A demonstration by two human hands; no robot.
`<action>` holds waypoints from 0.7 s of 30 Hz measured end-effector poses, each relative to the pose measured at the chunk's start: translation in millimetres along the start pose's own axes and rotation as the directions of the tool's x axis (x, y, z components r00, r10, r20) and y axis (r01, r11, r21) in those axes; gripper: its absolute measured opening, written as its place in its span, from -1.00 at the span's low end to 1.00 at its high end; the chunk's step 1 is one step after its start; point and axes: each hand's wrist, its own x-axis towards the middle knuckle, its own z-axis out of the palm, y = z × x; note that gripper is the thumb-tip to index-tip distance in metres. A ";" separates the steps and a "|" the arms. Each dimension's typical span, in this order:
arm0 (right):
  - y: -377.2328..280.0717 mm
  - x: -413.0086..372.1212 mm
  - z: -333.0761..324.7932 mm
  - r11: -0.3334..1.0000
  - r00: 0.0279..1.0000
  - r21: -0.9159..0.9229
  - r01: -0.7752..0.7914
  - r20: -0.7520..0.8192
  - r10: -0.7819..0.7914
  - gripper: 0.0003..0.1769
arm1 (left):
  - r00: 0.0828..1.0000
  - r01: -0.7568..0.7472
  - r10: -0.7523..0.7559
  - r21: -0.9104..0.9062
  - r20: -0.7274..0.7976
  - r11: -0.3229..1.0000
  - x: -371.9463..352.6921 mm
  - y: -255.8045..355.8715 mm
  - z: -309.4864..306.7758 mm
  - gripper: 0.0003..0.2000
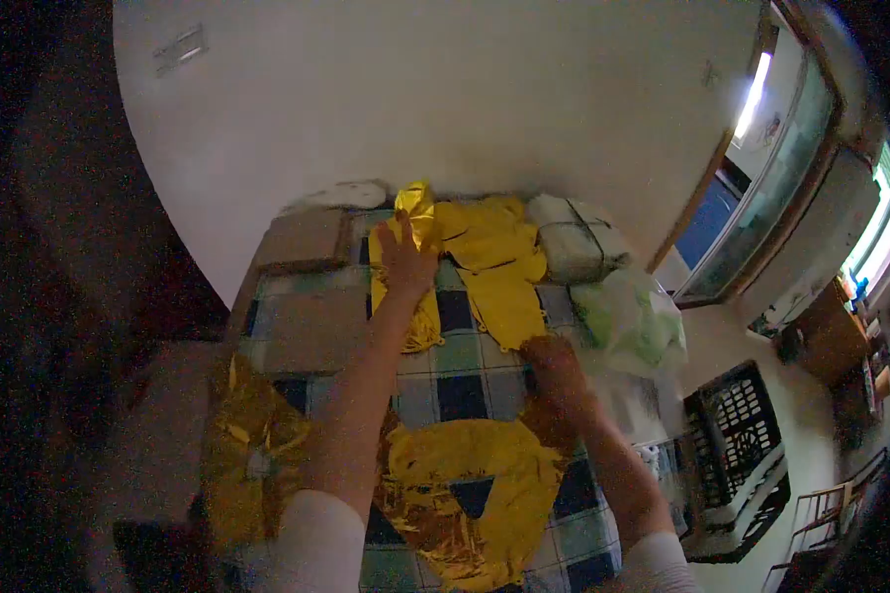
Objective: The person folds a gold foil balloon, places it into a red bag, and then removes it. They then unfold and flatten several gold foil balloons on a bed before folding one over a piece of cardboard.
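Note:
A flat yellow foil balloon [499, 287] with small tabs along its edges lies across the far half of the bed or table. My left hand [405, 259] rests on its left side with fingers spread, below a shiny raised fold. At the lower right corner of the same balloon, my right hand [554, 364] has its fingers curled together on the edge. The fingertips there are dark and partly hidden. Nearer to me, between my forearms, lies a second crumpled yellow foil balloon [475, 450]. More gold foil [252, 425] lies to the left of my left forearm.
A checked cloth [462, 395] covers the surface. Brown cardboard [302, 237] lies at the left, a wrapped bundle [578, 242] and a green-white plastic bag [633, 321] at the right. A black crate [737, 425] stands beyond the right edge. A wall [465, 99] rises behind.

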 end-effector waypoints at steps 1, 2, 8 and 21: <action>5.8 7.0 5.4 0.998 0.996 0.020 0.052 -0.070 -0.050 -0.79 | 0.996 -0.057 0.057 -0.013 0.068 0.998 -6.3 7.0 -16.9 -0.32; 11.8 11.7 14.7 0.994 0.986 0.037 0.102 -0.139 -0.096 -0.79 | 0.984 -0.111 0.115 -0.033 0.136 0.993 -12.6 14.0 -33.9 -0.41; 24.0 37.6 13.0 0.991 0.955 0.100 -0.092 0.292 0.059 -0.78 | 0.583 -0.577 0.715 -0.423 0.386 0.699 -144.4 31.4 55.5 -0.69; 49.7 22.9 77.1 0.946 0.893 0.011 -0.324 0.335 0.301 -0.80 | 0.905 -0.248 0.385 -0.514 0.178 0.821 -138.5 38.6 44.4 -0.88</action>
